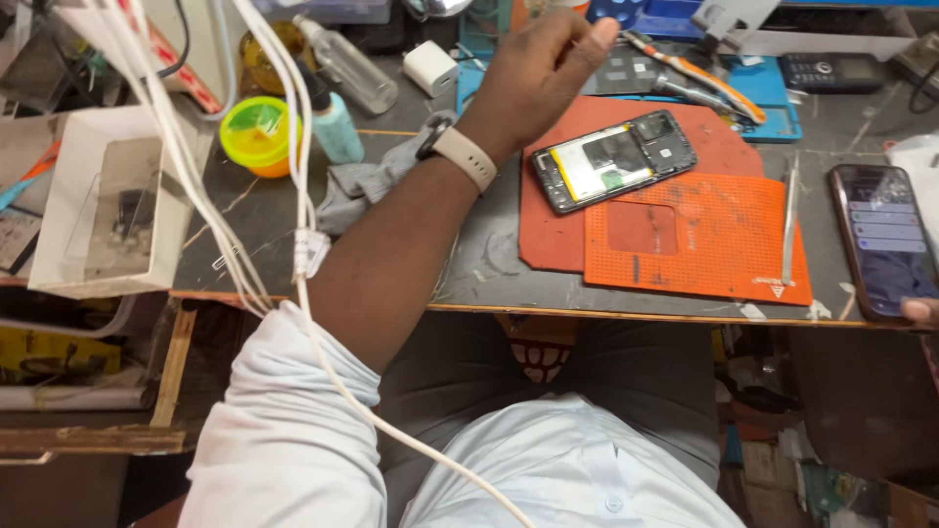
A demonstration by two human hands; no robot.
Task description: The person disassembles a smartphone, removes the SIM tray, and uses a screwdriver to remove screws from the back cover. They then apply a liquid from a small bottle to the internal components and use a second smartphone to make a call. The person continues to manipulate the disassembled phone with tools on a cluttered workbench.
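Nothing is being gripped by the left hand (543,73): it is being held raised over the back of the bench, fingers loosely curled, thumb and forefinger drawn near each other with nothing visible between them. Only a fingertip of the right hand (921,311) is being shown, at the frame's right edge, touching the lower corner of a lit phone (883,240); whether that phone is being clasped cannot be told.

An opened phone (614,160) is lying back-up on the red mat (587,235), its rear cover already off, with the yellow-edged battery and the boards being left bare. As judged from this, opening is done, while the battery and boards are still in place and reassembly is left.

An orange perforated pad (699,244) is overlapping the mat, and tweezers (788,220) are lying along its right side. A screwdriver (696,73) is resting on the blue tray (763,98) just beyond the raised hand. White cables (293,196) are hanging across the left forearm, where the arm could be snagged. A bottle (333,122), a yellow tub (256,135) and a grey cloth (367,186) are crowding the left side.
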